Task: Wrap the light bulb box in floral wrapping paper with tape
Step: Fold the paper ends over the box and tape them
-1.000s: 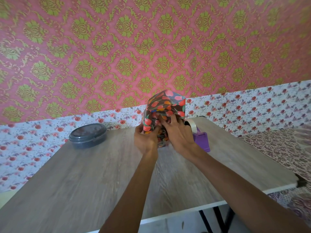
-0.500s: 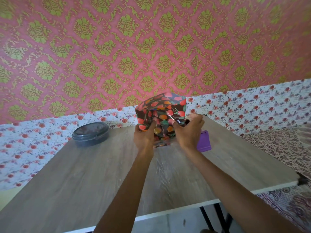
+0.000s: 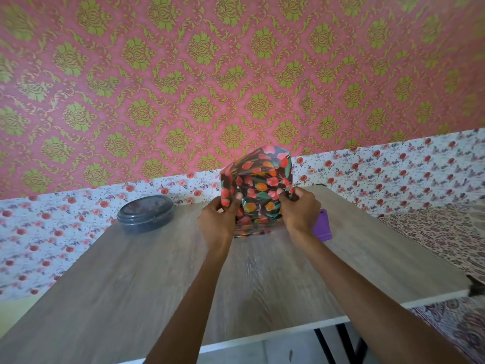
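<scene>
Gripping the glossy floral-papered box on grained wood, left hand and right hand curled round its sides

A grey wood-grain table stretches out in front of me, its pale near edge running across the bottom. Near its far left corner sits a round dark tub with its lid on. Behind the far edge I see a wall papered pink with green ornaments, and under that a white band of small red flowers. Past the right edge lies a brown patterned cloth. Black legs show below the near edge.
</scene>
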Tool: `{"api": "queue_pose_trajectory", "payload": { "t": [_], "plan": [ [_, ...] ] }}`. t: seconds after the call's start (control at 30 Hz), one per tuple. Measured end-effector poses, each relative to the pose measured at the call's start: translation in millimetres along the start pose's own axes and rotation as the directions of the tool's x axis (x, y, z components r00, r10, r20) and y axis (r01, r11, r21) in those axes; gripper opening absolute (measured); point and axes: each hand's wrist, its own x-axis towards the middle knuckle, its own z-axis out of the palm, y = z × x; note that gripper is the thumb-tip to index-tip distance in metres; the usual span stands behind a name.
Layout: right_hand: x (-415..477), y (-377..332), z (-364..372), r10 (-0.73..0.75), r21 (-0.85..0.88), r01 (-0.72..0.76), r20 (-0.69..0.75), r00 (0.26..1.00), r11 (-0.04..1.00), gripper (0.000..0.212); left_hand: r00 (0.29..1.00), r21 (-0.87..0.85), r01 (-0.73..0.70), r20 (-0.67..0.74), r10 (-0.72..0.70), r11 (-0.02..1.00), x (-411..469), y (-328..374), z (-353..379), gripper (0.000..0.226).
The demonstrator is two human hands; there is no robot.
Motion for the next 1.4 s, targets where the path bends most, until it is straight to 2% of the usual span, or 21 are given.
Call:
{"api": "queue_pose_trajectory", "payload": {
  "t": [0.1, 0.17, 0.23, 0.37, 0.47, 0.53, 0.6, 0.7, 0.77, 0.83, 0.93, 1.0, 1.1, 1.13, 1.2, 1.23, 1.33, 1.4],
  "plan": [
    [1, -3, -3, 0.004, -0.039, -0.004, -0.002, 1.000, 0.999, 0.036, 0.983, -0.047, -0.118, 0.136, 0.123, 0.992, -2, 3, -2, 0.039],
    [2, -5, -4, 0.028, -0.059, -0.028, -0.006, 1.000, 0.998, 0.035, 0.969, 0.004, -0.179, 0.174, 0.176, 0.984, 0, 0, -2, 0.028],
    [0, -7, -3, 0.032, -0.067, -0.032, -0.002, 0.999, 0.997, 0.034, 0.974, 0.059, -0.195, 0.130, 0.186, 0.979, 1, -1, -4, 0.022],
    [-11, -10, -1, -0.010, -0.074, 0.010, 0.001, 1.000, 0.997, 0.035, 0.992, 0.075, -0.127, 0.002, 0.127, 0.989, 3, -4, -7, 0.047],
    [-16, -11, 0, -0.013, -0.081, 0.011, -0.021, 1.000, 0.997, 0.036, 0.990, 0.073, -0.134, 0.043, 0.131, 0.988, 0, 7, -13, 0.054],
    [-21, -11, 3, -0.031, -0.022, 0.032, 0.012, 0.999, 0.999, 0.048, 0.985, 0.077, -0.165, 0.060, 0.160, 0.983, 0, 15, -17, 0.053],
    [-30, -13, 6, -0.048, 0.058, 0.044, 0.071, 0.996, 0.997, 0.069, 0.979, 0.110, -0.201, 0.047, 0.197, 0.973, 4, 19, -24, 0.052],
    [-40, -18, 8, -0.047, 0.094, 0.039, 0.086, 0.995, 0.995, 0.096, 0.982, 0.113, -0.187, -0.002, 0.188, 0.976, 14, 19, -29, 0.048],
    [-43, -22, 9, -0.034, 0.086, 0.029, 0.061, 0.998, 0.996, 0.101, 0.986, 0.079, -0.159, -0.040, 0.162, 0.984, 16, 19, -30, 0.051],
    [-45, -25, 10, 0.004, 0.054, -0.006, 0.042, 0.999, 0.999, 0.097, 0.986, 0.063, -0.138, -0.081, 0.143, 0.988, 15, 20, -31, 0.050],
    [-51, -28, 12, 0.033, 0.015, -0.033, 0.024, 0.999, 0.999, 0.094, 0.986, 0.074, -0.107, -0.118, 0.115, 0.991, 16, 19, -35, 0.036],
    [-56, -28, 13, 0.032, 0.011, -0.032, 0.001, 0.999, 0.999, 0.093, 0.991, 0.056, -0.096, -0.083, 0.101, 0.994, 15, 15, -36, 0.026],
    [-61, -28, 16, 0.028, 0.029, -0.028, -0.017, 0.999, 0.999, 0.090, 0.996, 0.027, -0.038, 0.080, 0.036, 0.999, 14, 5, -33, 0.037],
    [-62, -29, 17, 0.022, 0.032, -0.021, -0.017, 1.000, 0.999, 0.088, 0.993, 0.036, -0.015, 0.120, 0.011, 0.999, 13, 2, -31, 0.032],
    [-64, -29, 16, 0.008, 0.031, -0.007, -0.016, 1.000, 1.000, 0.084, 0.995, 0.039, 0.014, 0.099, -0.018, 0.999, 10, -3, -26, 0.019],
    [-65, -29, 15, 0.008, 0.039, -0.008, -0.007, 1.000, 0.999, 0.081, 0.998, 0.028, 0.036, 0.054, -0.038, 0.999, 10, -6, -24, 0.025],
    [-61, -25, 11, -0.023, 0.058, 0.023, -0.001, 1.000, 0.998, 0.054, 0.990, 0.002, 0.125, -0.072, -0.125, 0.992, 10, -9, -21, 0.043],
    [-51, -19, 9, -0.051, 0.022, 0.052, -0.019, 0.999, 0.998, 0.029, 0.986, 0.026, 0.134, -0.100, -0.131, 0.991, 10, -6, -21, 0.037]
  ]
}}
